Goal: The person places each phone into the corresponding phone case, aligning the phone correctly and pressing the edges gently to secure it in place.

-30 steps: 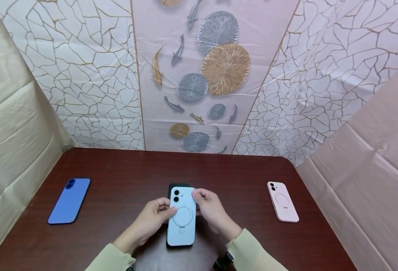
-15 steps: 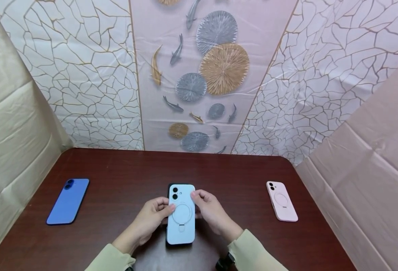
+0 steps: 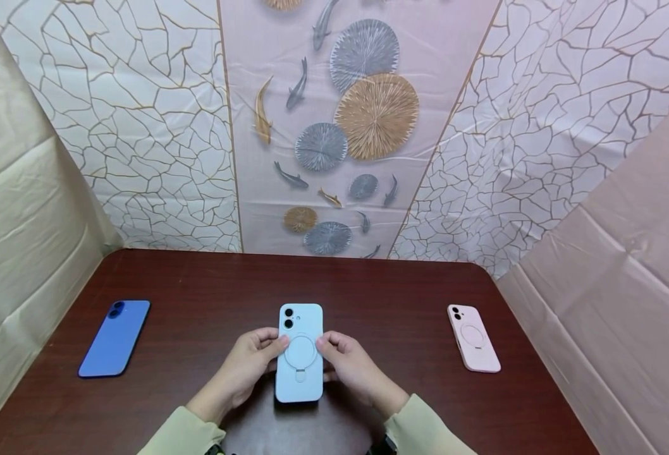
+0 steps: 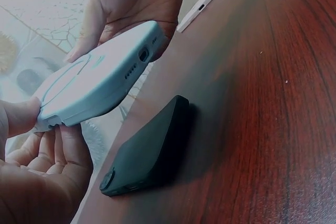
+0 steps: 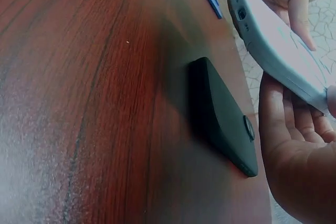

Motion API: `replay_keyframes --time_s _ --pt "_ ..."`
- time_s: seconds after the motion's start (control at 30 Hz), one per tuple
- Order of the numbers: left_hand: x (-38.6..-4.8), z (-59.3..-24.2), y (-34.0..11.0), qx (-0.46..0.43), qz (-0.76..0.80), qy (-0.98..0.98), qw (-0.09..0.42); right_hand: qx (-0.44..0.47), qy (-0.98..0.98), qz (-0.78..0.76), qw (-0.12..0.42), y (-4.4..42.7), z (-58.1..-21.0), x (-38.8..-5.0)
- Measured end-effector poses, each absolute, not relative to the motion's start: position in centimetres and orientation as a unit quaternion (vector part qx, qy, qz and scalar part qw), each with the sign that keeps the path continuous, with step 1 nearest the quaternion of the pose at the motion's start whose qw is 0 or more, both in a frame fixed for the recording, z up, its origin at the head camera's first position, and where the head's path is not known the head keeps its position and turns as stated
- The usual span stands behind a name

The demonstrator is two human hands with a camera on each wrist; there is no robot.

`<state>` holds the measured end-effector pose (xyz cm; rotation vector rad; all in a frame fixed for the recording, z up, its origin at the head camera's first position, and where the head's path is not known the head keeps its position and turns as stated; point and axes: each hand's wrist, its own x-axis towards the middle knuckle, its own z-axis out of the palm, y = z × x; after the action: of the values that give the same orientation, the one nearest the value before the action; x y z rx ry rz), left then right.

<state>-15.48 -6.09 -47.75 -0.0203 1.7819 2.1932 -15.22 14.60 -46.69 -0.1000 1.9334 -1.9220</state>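
Note:
Both hands hold a phone in a light blue case, camera side up, with a ring and small tab on its back. My left hand pinches its left edge, thumb on the back and fingers underneath. On the opposite edge my right hand grips it the same way. Below it, apart, a black phone-shaped thing with a round raised camera part lies on the table. The held phone hides it in the head view. The light blue phone's end with a charging port opening shows in the left wrist view.
A blue phone lies at the left of the dark red-brown table. To the right lies a pink phone with a ring on its back. Patterned cloth hangs behind the table, and plain beige cloth flanks it.
The light blue phone has shifted slightly up and left in the head view, now covering the black thing. My right hand has slid from its upper right corner down to mid-edge.

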Motion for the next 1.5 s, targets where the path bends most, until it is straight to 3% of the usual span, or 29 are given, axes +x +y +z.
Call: replay_keyframes --time_s 0.43,0.87,1.13,1.5 --pt "-15.7 -47.9 -6.2 -0.007 0.760 0.629 0.160 -0.040 0.726 -0.668 0.161 14.0 -47.1 -15.5" --pt "-15.3 -48.1 -6.5 0.060 0.756 0.608 0.233 -0.004 0.719 -0.683 0.125 14.7 -45.9 -16.3" --pt "-15.1 -48.0 -6.3 0.074 0.749 0.622 0.216 0.002 0.712 -0.692 0.121 14.6 -45.7 -16.3" --pt "-14.8 -47.9 -5.7 0.054 0.732 0.662 0.153 0.005 0.689 -0.713 0.131 14.4 -46.0 -16.4"
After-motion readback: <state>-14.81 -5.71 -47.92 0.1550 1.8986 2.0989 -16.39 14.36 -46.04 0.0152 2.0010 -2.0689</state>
